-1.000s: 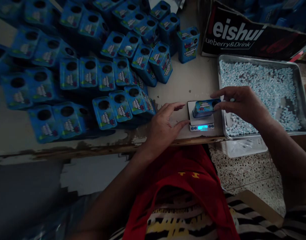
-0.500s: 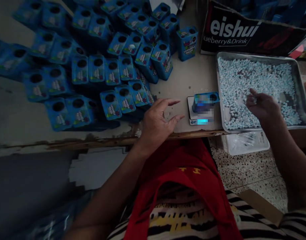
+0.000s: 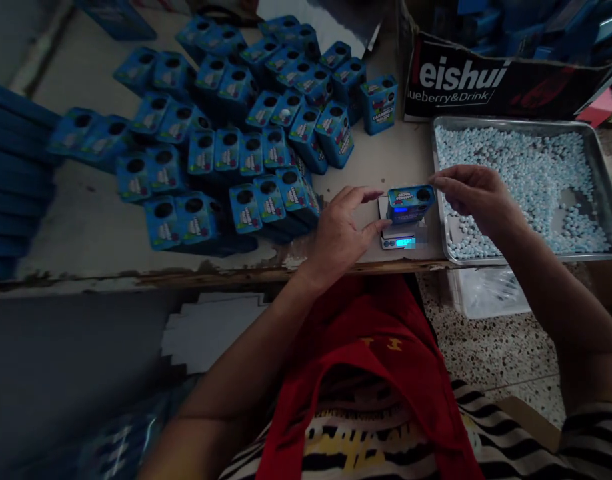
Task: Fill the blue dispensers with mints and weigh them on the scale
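Note:
A blue box [image 3: 409, 205] with a round dark hole in its top stands on a small scale [image 3: 390, 241] whose display glows. My left hand [image 3: 343, 230] is open just left of the box, thumb and fingers spread at its left side, holding nothing. Above the box's right end, near the hole, my right hand [image 3: 473, 195] has its thumb and fingertips pinched together; whatever they hold is too small to make out. Right of the scale lies a metal tray [image 3: 440, 200] of small pale blue and white candies [image 3: 531, 180].
Many blue boxes [image 3: 229, 150] with holes in their tops stand in rows on the table [image 3: 361, 160] at the left. One box [image 3: 379, 105] stands apart near a black carton [image 3: 456, 83]. A clear plastic container [image 3: 493, 293] sits below the table edge.
My right hand has moved left from over the tray to the box's hole. My left hand has come closer to the box on the scale. The view has shifted left.

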Available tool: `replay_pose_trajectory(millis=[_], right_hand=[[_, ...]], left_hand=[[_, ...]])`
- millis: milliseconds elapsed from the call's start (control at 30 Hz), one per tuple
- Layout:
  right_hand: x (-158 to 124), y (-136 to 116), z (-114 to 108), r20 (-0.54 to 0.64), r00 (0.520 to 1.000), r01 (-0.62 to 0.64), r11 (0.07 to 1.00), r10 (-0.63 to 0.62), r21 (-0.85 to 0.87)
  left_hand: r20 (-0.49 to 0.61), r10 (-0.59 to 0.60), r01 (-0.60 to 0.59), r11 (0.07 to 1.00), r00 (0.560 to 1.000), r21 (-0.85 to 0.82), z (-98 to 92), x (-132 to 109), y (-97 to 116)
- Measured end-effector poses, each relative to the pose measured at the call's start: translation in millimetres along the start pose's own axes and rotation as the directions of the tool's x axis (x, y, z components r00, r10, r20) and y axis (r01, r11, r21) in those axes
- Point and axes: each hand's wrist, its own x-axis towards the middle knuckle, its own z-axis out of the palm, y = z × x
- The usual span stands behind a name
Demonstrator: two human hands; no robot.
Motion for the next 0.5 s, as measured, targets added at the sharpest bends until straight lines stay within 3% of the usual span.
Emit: replay_pose_trajectory(millis=[133,200,300,400,500], right_hand=[[9,-3,10,0.063,0.994,0.106,0.950,-0.091,-0.293],[10,-3,10,0.097,0.991,0.117,0.935,-0.089,-0.336],[12,-3,4,0.100,0.995,0.043,0.979,-0.024,-0.200],[28,-3,-7,0.011,0.997,-0.075,0.995,0.075,0.062],[65,2,-9,-0.019,0.991,-0.128,0.969,0.135,0.210]], left_hand=[[-0.030,-0.015,0.015,1.000,0.999,0.003,11.2,6,-3],[-0.040,-0.007,0.007,1.000,0.999,0.009,20.7,12,-4],[-0.017,0.051,-0.051,0.998,0.999,0.046,39.8,28,1],[0.139,0.130,-0.145,0.984,0.982,0.101,53.5,43,14],[0.256,0.165,-0.203,0.970,0.953,0.131,41.8,42,30]])
